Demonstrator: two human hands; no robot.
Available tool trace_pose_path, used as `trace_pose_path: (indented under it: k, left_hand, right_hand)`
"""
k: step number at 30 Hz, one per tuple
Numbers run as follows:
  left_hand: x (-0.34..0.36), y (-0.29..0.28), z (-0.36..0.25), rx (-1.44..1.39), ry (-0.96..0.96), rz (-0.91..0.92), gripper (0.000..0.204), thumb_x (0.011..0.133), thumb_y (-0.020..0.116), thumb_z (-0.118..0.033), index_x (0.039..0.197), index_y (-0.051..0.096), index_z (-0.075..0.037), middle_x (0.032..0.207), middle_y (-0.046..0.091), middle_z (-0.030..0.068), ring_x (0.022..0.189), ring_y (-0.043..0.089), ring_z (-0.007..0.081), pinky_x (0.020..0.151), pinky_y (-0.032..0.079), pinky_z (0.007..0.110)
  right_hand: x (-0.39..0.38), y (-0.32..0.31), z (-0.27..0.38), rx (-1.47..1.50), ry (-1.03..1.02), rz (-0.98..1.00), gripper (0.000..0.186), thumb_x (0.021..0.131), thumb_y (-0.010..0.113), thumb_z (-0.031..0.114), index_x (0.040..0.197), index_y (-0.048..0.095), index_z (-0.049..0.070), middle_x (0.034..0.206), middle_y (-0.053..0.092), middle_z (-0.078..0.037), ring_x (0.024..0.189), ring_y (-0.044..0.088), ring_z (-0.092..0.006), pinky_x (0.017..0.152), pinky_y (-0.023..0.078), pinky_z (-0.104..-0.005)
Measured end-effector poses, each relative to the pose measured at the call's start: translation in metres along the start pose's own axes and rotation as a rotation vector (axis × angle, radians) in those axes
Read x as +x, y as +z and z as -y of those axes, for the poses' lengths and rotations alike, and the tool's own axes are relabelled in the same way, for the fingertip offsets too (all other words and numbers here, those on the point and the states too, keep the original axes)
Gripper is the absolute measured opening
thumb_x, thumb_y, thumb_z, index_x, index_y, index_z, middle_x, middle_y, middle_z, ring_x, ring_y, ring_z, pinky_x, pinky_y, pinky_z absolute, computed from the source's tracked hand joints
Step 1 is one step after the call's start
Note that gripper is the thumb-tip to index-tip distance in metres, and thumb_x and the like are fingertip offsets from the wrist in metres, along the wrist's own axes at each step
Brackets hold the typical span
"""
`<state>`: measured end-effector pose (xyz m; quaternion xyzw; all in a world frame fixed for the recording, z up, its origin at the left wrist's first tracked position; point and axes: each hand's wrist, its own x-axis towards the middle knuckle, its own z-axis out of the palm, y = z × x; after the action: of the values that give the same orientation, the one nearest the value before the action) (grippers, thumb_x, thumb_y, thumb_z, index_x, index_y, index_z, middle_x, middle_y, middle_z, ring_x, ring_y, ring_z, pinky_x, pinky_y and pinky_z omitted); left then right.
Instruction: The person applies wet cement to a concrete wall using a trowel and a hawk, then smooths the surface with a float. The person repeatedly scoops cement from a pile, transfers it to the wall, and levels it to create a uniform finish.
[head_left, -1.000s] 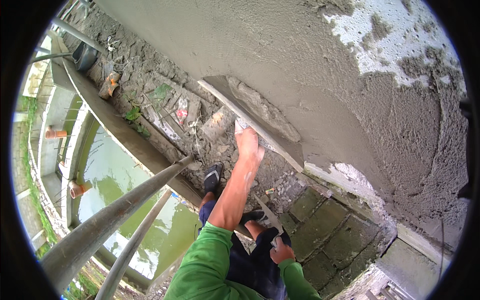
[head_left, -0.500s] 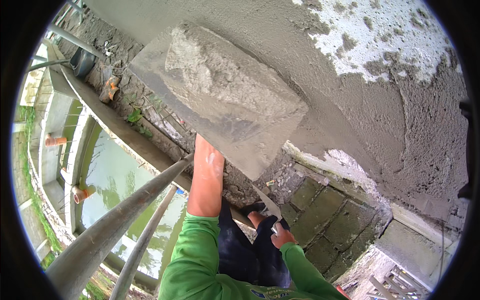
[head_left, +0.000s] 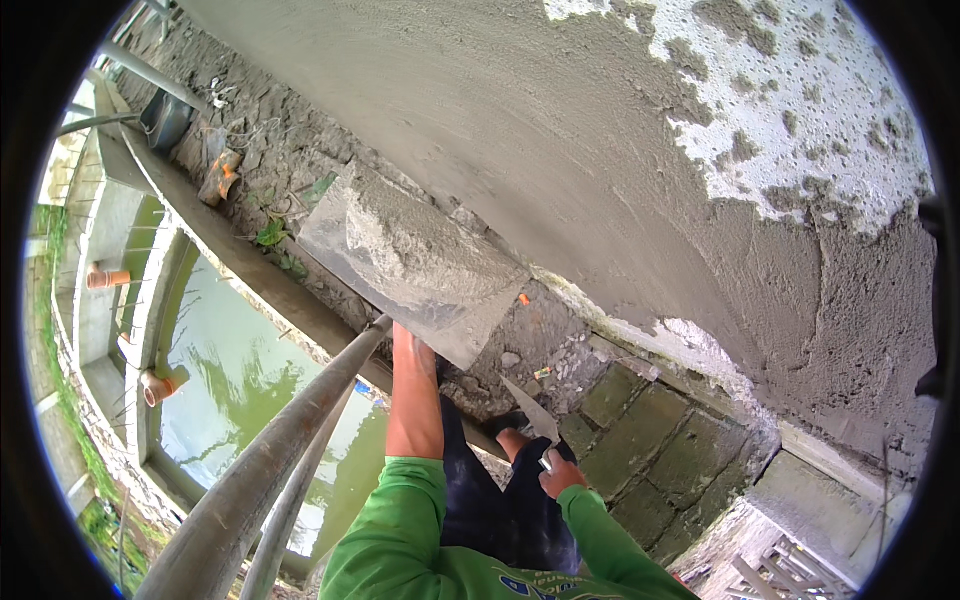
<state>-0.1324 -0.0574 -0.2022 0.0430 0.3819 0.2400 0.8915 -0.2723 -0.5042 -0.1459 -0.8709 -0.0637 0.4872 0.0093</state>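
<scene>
My left forearm [head_left: 414,415] reaches up under a flat rectangular plasterer's hawk [head_left: 462,335], which it bears from below; the board hides the hand and its fingers. A thick heap of wet grey mortar [head_left: 400,238] lies on the hawk. Lower down, by my dark trousers, my right hand [head_left: 562,478] is closed round the handle of a trowel [head_left: 530,408]. The trowel's pointed metal blade tilts up and to the left, apart from the hawk. Beyond the hawk rises a wall [head_left: 560,190] coated in wet grey plaster.
Bare white wall [head_left: 790,110] shows at the upper right. A metal pole [head_left: 270,450] slants close on my left, with a greenish pool [head_left: 235,350] below. Paving blocks [head_left: 650,450] lie beneath my right side. A dark bucket [head_left: 167,122] stands far left.
The hawk with its mortar has dropped lower, away from the wall, showing more plaster and ground. My right hand and the trowel stay nearly in place.
</scene>
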Motion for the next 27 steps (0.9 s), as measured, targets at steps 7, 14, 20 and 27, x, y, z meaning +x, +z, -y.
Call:
trace_pose_path:
  k: [7,14,20,27]
  left_hand:
    - [0.021,0.061,0.022,0.01,-0.009,-0.028,0.029,0.094,0.054,-0.002,0.121,0.05,-0.011,0.09,0.057,0.0025,0.081,0.06,0.0157,0.067,0.052,0.032]
    - [-0.004,0.1,0.049,0.237,0.328,0.107,0.034,0.091,0.056,0.0,0.123,0.05,-0.007,0.095,0.059,0.0022,0.079,0.06,0.0137,0.067,0.051,0.03]
    - [-0.101,0.162,0.106,0.412,0.584,0.152,0.038,0.082,0.056,0.011,0.119,0.055,-0.001,0.102,0.065,0.0027,0.087,0.06,0.0093,0.076,0.05,0.027]
    - [-0.227,0.217,0.157,0.277,0.429,0.296,0.041,0.082,0.054,0.012,0.121,0.051,0.0,0.101,0.064,0.0033,0.091,0.059,0.0092,0.08,0.049,0.025]
  right_hand:
    - [-0.004,-0.006,0.004,-0.013,-0.016,0.012,0.044,0.075,0.062,0.025,0.116,0.051,0.012,0.095,0.066,-0.026,0.094,0.061,-0.0475,0.084,0.047,-0.0568]
    - [-0.02,-0.014,0.008,0.081,-0.007,-0.024,0.045,0.076,0.064,0.025,0.117,0.051,0.013,0.097,0.066,-0.026,0.095,0.061,-0.0473,0.084,0.047,-0.0566]
    - [-0.02,-0.016,-0.013,0.066,0.011,0.003,0.051,0.076,0.063,0.024,0.124,0.05,0.016,0.102,0.066,-0.026,0.097,0.061,-0.0459,0.086,0.048,-0.0547]
    - [-0.014,0.008,-0.063,0.012,-0.109,-0.108,0.053,0.082,0.061,0.026,0.132,0.051,0.015,0.116,0.065,-0.019,0.107,0.061,-0.0379,0.091,0.049,-0.0484]
